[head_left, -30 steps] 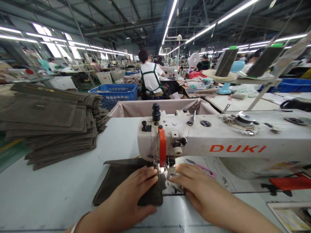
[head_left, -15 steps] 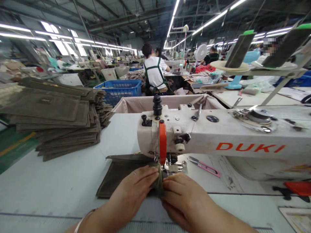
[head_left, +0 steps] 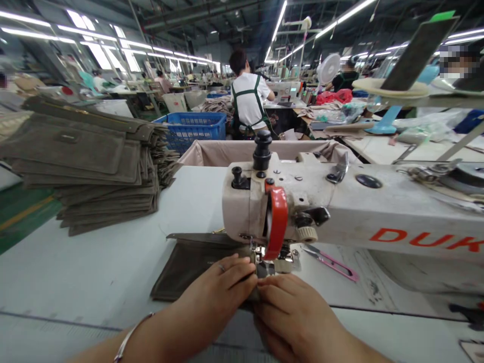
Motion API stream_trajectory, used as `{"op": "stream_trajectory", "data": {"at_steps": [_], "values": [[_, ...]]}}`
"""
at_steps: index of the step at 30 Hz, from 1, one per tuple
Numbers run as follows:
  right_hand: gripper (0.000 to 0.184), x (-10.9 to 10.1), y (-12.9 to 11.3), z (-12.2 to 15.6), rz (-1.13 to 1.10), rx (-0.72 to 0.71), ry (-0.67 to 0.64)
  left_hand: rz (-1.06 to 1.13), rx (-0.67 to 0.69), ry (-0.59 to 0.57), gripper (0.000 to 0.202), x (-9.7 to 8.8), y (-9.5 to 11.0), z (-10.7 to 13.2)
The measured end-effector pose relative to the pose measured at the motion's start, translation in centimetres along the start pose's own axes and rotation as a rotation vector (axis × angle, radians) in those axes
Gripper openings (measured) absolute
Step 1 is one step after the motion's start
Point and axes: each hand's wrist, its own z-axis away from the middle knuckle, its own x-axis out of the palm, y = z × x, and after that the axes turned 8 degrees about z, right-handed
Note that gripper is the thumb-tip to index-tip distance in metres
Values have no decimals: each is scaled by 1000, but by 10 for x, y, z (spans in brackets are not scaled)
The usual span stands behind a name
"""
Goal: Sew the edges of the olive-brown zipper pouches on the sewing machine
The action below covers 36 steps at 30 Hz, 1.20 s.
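Note:
A dark grey-brown fabric pouch [head_left: 185, 267] lies flat on the white table, its right edge under the needle area of the sewing machine [head_left: 245, 212]. My left hand [head_left: 223, 292] rests over the pouch, fingers together and fingertips gripping its right edge just in front of the presser foot. Close beside it, my right hand [head_left: 291, 312] pinches the same edge from the right; its thumb is hidden below. An orange guard [head_left: 278, 222] hangs in front of the needle, which I cannot make out.
Pink-handled thread snips [head_left: 336, 264] lie on the machine bed at right. A tall stack of similar fabric pouches [head_left: 109, 191] stands at left. Behind the machine is a cloth-lined bin [head_left: 212, 151], with a blue crate [head_left: 196, 126] and a co-worker [head_left: 249, 96] beyond. A thread cone [head_left: 416, 55] stands upper right.
The view has shifted, so the machine appears farther right and closer. The raised fabric edge between my hands now lies lower, and my fingertips have closed in together over it.

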Motion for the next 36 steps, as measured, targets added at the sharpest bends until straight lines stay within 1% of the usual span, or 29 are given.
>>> {"op": "stream_trajectory", "data": {"at_steps": [4, 7, 14, 16, 19, 22, 26, 28, 30, 36], "values": [[15, 0, 0, 1, -8, 14, 14, 5, 17, 10, 40, -5, -6, -3], [16, -1, 0, -1, -1, 33, 22, 25, 11, 45, 38, -6, -12, -5], [21, -1, 0, -5, 68, 75, 32, 36, 43, 108, 38, -5, -22, -11], [21, -2, 1, -5, 69, 73, 32, 27, 45, 134, 35, -5, -22, -10], [20, -5, 1, -4, 45, 80, 31, 30, 89, 158, 31, -6, -19, -6], [20, -8, 1, -3, 22, 105, -8, 53, 133, 169, 26, -8, -17, -2], [17, -11, 1, 0, 12, 136, -83, 85, 103, 121, 23, -8, -17, -2], [16, -11, 1, 1, 12, 138, -87, 79, 81, 86, 24, -8, -16, -2], [15, -11, 1, 2, 9, 140, -79, 79, 86, 82, 24, -7, -16, -3], [14, -11, 1, -1, -27, 170, -91, 149, 129, 179, 22, -5, -13, -3]]}}
